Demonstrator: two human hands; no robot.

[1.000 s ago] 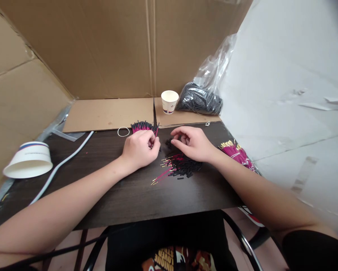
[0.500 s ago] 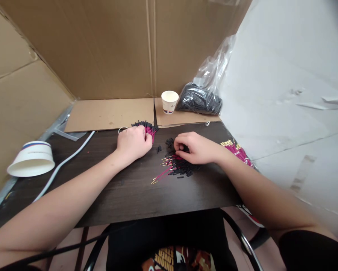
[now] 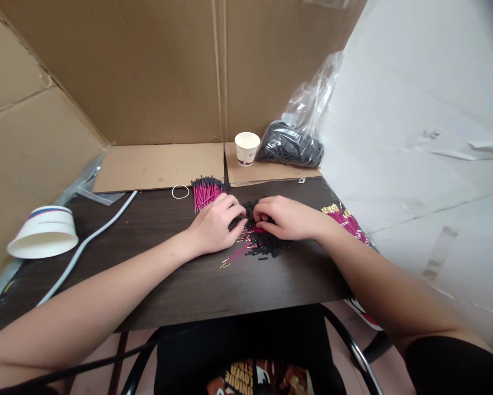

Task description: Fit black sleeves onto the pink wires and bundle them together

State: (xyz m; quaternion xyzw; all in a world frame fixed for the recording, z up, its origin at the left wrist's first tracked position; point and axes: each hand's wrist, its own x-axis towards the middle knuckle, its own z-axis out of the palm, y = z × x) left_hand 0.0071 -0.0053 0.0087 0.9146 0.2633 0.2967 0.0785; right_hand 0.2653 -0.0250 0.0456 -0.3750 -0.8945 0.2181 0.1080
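My left hand (image 3: 216, 224) rests on the dark table (image 3: 180, 274), fingertips at the left edge of a loose pile of short black sleeves and pink wires with gold tips (image 3: 259, 244). My right hand (image 3: 285, 218) lies over the far side of that pile, fingers curled and pinching among the pieces; what it pinches is hidden. Behind my left hand lies a fanned bundle of pink wires with black sleeves (image 3: 205, 190). A second batch of pink gold-tipped wires (image 3: 347, 221) lies at the table's right edge.
A white rubber band (image 3: 180, 191) lies left of the bundle. A paper cup (image 3: 247, 148) and a plastic bag of black sleeves (image 3: 295, 144) stand at the back on cardboard. An overturned paper bowl (image 3: 44, 231) and a white strip (image 3: 85, 244) lie left. Cardboard walls enclose the table.
My left hand went back to the fanned bundle, left a wire there, and has returned right to the loose pile. My right hand stayed on the pile.
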